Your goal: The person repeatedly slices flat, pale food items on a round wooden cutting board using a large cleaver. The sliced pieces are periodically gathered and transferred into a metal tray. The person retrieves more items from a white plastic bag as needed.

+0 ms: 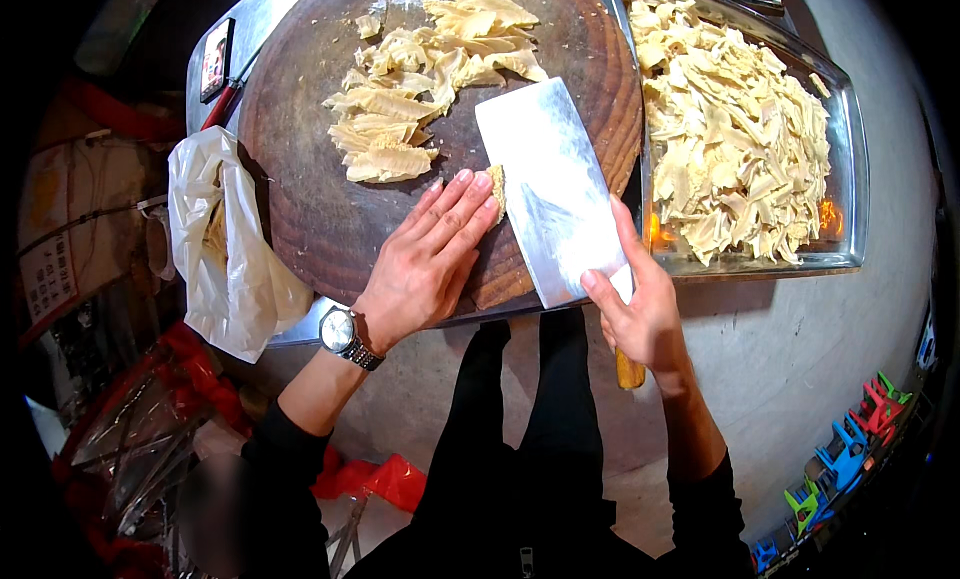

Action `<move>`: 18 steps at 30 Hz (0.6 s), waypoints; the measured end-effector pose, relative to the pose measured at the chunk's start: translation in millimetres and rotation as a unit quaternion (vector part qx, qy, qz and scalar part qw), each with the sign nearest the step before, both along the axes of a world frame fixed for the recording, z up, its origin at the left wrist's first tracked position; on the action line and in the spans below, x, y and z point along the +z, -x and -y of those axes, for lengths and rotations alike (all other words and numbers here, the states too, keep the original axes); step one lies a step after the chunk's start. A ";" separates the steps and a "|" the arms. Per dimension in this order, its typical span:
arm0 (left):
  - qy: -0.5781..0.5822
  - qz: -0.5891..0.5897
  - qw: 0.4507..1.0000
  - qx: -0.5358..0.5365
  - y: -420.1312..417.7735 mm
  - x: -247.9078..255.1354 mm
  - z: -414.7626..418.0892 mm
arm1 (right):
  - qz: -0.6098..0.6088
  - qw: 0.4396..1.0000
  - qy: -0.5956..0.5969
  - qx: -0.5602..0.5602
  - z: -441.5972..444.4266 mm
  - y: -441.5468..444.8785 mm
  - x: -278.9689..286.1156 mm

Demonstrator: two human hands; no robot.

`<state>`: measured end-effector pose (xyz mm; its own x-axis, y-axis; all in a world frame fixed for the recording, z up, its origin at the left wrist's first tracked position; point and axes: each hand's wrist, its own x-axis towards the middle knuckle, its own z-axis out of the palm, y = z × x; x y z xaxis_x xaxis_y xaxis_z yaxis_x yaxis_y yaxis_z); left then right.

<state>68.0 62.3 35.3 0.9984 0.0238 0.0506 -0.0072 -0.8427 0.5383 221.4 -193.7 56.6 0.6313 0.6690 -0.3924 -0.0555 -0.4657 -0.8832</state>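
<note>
My left hand (427, 252), with a wristwatch (339, 331) on the wrist, lies with fingers extended over a small pale-yellow piece of food (497, 192) with a bumpy edge. It holds the piece down on a round wooden chopping block (300, 143); most of the piece is hidden under the fingers. My right hand (645, 309) grips a cleaver (544, 181) where blade meets wooden handle (630, 370). The broad blade slants over the block, its left edge beside the piece. Farther up, a pile of thin pale-yellow slices (390, 125), possibly tripe, spreads across the wood.
A metal tray (855, 196) heaped with similar slices (739, 143) adjoins the block's right side. At left sit a white plastic bag (225, 279), a red-handled tool (221, 106) and a phone (217, 59). Colourful plastic items (844, 448) line the lower right floor.
</note>
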 end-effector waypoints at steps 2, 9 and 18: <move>-0.004 -0.004 1.000 -0.002 1.5 -0.5 -1.2 | 0.000 1.000 -0.003 -0.001 -6.6 -0.8 0.1; -0.095 -0.053 0.994 0.024 2.6 6.8 10.0 | 0.007 1.000 0.007 -0.008 -1.6 9.9 3.0; -0.100 -0.045 0.993 0.030 2.5 7.9 11.7 | 0.031 1.000 -0.006 0.001 33.5 45.5 15.3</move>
